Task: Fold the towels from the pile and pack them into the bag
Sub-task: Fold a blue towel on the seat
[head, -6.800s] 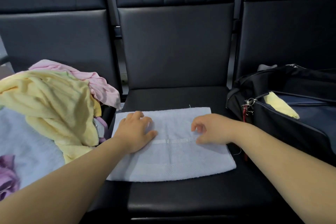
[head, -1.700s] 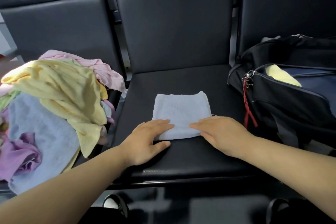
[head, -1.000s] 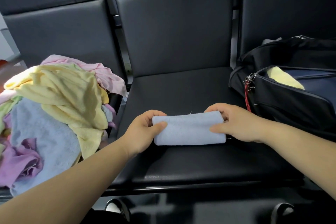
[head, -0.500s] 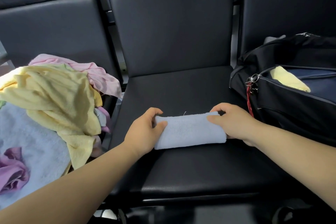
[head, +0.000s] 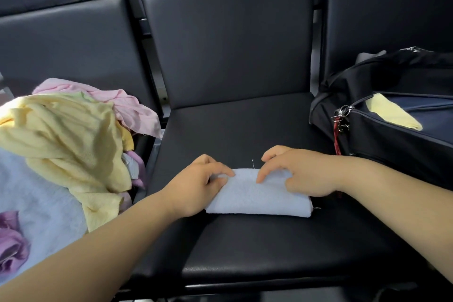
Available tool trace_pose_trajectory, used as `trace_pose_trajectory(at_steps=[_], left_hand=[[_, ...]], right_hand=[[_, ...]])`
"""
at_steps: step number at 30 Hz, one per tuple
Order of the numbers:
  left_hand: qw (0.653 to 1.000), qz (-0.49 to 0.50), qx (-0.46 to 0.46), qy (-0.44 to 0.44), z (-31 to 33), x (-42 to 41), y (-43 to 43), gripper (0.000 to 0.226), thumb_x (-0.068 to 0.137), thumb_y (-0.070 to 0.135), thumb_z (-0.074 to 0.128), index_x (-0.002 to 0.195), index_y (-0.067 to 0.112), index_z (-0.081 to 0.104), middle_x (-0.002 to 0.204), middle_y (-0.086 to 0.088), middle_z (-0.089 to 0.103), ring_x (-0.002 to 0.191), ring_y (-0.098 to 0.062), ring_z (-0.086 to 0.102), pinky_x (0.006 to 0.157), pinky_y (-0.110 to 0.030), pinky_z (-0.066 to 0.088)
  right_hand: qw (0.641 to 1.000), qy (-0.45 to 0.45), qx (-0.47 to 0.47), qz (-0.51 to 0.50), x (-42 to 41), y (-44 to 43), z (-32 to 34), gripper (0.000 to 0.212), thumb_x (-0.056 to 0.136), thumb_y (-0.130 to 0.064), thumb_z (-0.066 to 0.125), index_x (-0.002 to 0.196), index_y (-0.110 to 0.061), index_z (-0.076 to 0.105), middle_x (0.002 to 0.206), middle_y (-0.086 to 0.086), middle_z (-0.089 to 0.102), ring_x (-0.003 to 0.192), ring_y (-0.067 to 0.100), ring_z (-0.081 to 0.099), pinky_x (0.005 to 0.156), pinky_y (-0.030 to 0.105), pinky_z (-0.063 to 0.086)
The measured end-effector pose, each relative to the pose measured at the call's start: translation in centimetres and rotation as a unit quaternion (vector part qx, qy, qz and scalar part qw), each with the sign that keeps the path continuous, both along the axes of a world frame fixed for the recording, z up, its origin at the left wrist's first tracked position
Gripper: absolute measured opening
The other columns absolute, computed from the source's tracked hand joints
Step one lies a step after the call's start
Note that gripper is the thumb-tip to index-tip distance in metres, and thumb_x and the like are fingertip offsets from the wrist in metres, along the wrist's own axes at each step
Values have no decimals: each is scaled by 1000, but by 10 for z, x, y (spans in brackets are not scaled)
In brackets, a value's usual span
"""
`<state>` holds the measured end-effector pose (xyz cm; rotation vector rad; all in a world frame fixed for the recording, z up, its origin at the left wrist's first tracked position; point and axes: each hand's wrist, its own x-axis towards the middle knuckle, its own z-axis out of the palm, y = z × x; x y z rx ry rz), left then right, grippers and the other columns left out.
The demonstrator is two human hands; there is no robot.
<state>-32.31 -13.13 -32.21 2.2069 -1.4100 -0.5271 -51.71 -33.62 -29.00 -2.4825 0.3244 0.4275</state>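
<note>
Your folded light-blue towel (head: 259, 200) lies on the middle seat (head: 245, 247), about midway between its front and back edges. Your left hand (head: 196, 186) pinches the towel's left end; your right hand (head: 304, 174) grips its right end with curled fingers. Beyond, the towel pile (head: 68, 144) sits on the left seat (head: 61, 44). The open black bag (head: 392, 149) on the right seat (head: 392, 7) holds a yellow towel (head: 394, 115).
</note>
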Motion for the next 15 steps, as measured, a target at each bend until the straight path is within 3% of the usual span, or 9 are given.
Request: trace_pose_trajectory(at_steps=[4,7,11,15], left_hand=[[994,-23,109,19,9,2,5,40,95,52,61,135,55,53,114,15,45,103,-1,53,96,-15,36],[991,-13,129,34,6,-3,3,50,93,50,64,139,58,45,116,10,48,107,-6,55,98,-22,40],[991,-17,104,82,-1,-9,1,56,84,46,63,137,55,50,124,14,60,113,-6,59,103,-33,48],[996,-12,57,62,4,-15,-1,50,90,27,68,130,54,56,115,10,52,107,-5,56,97,-26,48]], right_hand=[[1000,20,18,10,11,5,2,41,84,-23,60,107,-57,64,124,-25,45,113,7,49,98,33,48],[999,22,44,-12,22,7,5,20,83,-31,67,94,-47,69,117,-14,58,97,16,62,80,32,54],[996,63,65,-7,25,5,9,24,80,-28,76,94,-45,68,109,-13,59,83,11,60,64,25,48],[985,98,140,-20,17,4,11,34,81,-19,79,98,-47,69,117,-7,60,89,16,64,65,24,51]])
